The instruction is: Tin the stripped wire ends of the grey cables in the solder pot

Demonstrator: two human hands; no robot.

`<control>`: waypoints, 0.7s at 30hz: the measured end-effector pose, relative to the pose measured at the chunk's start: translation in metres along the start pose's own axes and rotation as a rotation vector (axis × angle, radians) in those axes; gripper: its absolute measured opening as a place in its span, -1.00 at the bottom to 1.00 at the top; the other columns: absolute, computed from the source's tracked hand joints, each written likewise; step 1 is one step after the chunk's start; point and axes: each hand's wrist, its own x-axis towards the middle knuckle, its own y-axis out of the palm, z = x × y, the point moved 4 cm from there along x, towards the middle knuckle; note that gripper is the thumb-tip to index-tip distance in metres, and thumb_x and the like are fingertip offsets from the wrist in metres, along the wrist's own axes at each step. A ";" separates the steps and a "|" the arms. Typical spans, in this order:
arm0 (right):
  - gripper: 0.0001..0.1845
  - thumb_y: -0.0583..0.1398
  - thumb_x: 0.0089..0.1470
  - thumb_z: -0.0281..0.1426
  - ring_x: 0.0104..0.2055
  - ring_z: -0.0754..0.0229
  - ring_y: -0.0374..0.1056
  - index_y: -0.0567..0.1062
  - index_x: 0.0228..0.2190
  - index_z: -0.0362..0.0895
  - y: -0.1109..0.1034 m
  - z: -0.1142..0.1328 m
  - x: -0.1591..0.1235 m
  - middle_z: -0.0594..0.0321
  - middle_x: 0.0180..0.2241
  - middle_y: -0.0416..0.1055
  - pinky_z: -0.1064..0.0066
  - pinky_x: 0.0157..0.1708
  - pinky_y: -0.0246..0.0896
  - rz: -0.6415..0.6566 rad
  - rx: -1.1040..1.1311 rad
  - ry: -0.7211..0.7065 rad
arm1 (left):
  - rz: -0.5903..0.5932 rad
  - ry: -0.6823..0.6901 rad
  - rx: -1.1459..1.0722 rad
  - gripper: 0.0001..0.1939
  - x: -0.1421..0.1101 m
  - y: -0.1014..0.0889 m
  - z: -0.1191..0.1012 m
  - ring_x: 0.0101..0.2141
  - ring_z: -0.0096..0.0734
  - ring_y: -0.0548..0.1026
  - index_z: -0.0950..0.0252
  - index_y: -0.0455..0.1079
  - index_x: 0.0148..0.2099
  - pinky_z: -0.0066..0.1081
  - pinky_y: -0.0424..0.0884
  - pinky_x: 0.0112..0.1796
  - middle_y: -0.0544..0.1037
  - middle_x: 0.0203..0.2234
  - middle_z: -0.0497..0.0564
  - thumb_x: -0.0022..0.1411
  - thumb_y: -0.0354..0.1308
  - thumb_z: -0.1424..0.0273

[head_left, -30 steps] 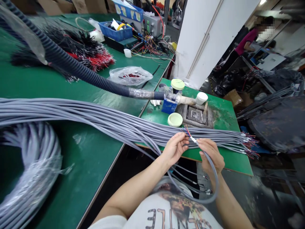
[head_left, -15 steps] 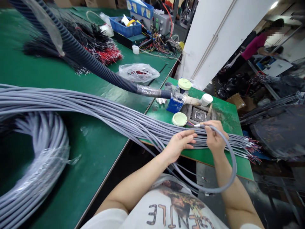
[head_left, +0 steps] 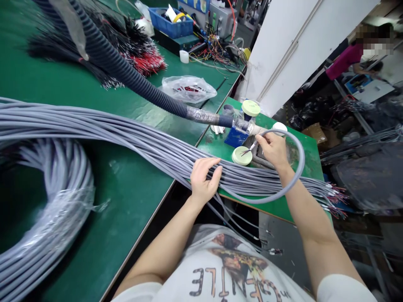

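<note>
**L hand** (head_left: 204, 181): open, fingers spread, resting on top of grey cable bundle (head_left: 132, 140); no firm grip visible.
**R hand** (head_left: 273, 151): closed to a pinch, thumb & fingers holding 1 single grey cable (head_left: 301, 164) just behind its stripped end.
**Cable end**: white sleeve (head_left: 253, 145) w/ fine coloured wires (head_left: 246, 152) fanned out, pointing L; seen over pale green lid (head_left: 242, 156), contact not visible.
**Cable run**: from R hand, loops R, then curves near & back L to the bundle.
**Bundle**: lies across main green desk (head_left: 135, 176) & small green desk (head_left: 214, 153), L to R; coloured wire ends (head_left: 333, 197) at R.
**Near L**: grey cable coil (head_left: 59, 201).
**Ahead**: blue box (head_left: 236, 136); black corrugated conduit (head_left: 126, 79) w/ foil-wrapped section (head_left: 201, 114).
**Far**: clear plastic bag (head_left: 189, 89); blue bin (head_left: 170, 21); black & red wire bunches (head_left: 145, 63).
**Far R**: co-worker (head_left: 344, 63), pink sleeve, at a separate bench.
</note>
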 end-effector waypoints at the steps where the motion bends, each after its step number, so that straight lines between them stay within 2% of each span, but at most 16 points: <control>1: -0.72 0.13 0.08 -0.27 -0.50 0.23 0.26 0.46 -0.55 -0.16 0.003 0.001 0.002 0.27 -0.60 0.37 0.40 -0.43 0.13 0.005 -0.015 0.006 | 0.012 0.004 0.001 -0.81 0.000 0.000 0.000 -0.21 -0.30 0.49 0.27 0.44 -0.12 -0.23 0.40 -0.13 0.56 -0.27 0.05 0.18 0.16 0.45; 8: -0.67 0.11 0.08 -0.24 -0.54 0.22 0.23 0.37 -0.64 -0.12 0.016 0.004 0.009 0.29 -0.64 0.31 0.38 -0.47 0.11 0.054 -0.119 0.018 | 0.028 -0.028 0.019 -0.81 -0.002 0.001 0.001 -0.20 -0.27 0.49 0.26 0.45 -0.13 -0.22 0.38 -0.13 0.57 -0.27 0.06 0.19 0.15 0.40; 21: -0.63 0.11 0.11 -0.22 -0.54 0.16 0.26 0.38 -0.65 -0.10 0.030 -0.006 0.009 0.25 -0.63 0.35 0.33 -0.47 0.09 0.088 -0.275 0.009 | 0.043 -0.013 0.047 -0.83 -0.002 0.004 0.002 -0.22 -0.27 0.50 0.25 0.46 -0.15 -0.23 0.36 -0.14 0.58 -0.30 0.06 0.18 0.16 0.41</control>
